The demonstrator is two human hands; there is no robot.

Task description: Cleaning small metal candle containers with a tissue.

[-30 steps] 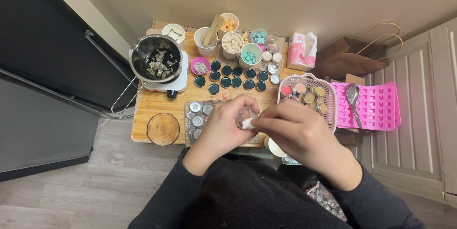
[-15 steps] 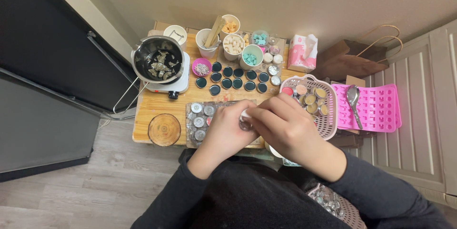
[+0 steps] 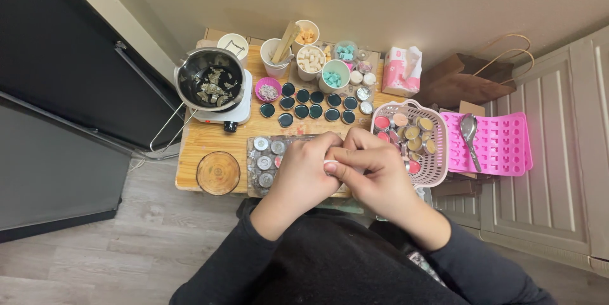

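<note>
A small white object [image 3: 331, 165] sat pinched between both hands above the near edge of the desk [image 3: 209, 141], most of it hidden by the fingers, so its kind could not be told. The left hand [image 3: 303, 175] closed its grip on it from the nine o'clock side, and the right hand [image 3: 373, 173] closed on it from three o'clock, with the knuckles of the two hands touching.

Directly under the hands lay a dark tray [image 3: 254, 172] carrying small round silver tins [image 3: 261, 144]. At nine o'clock from the tray rested a round wooden slice [image 3: 218, 172]. At three o'clock from the hands stood a pale pink basket [image 3: 438, 153] filled with more tins, and beyond it, off the desk, a pink silicone mould [image 3: 501, 143] with a metal spoon [image 3: 469, 130] lying on it.

At twelve o'clock from the hands sat rows of dark round lids [image 3: 315, 104]. Farther out at eleven o'clock a metal pot [image 3: 210, 78] holding pale flakes stood on a white hotplate [image 3: 236, 113]. Along the far edge were cups [image 3: 311, 61] of white, orange and teal pieces, and at one o'clock a pink tissue pack [image 3: 401, 71] stood beside a brown paper bag [image 3: 469, 77].
</note>
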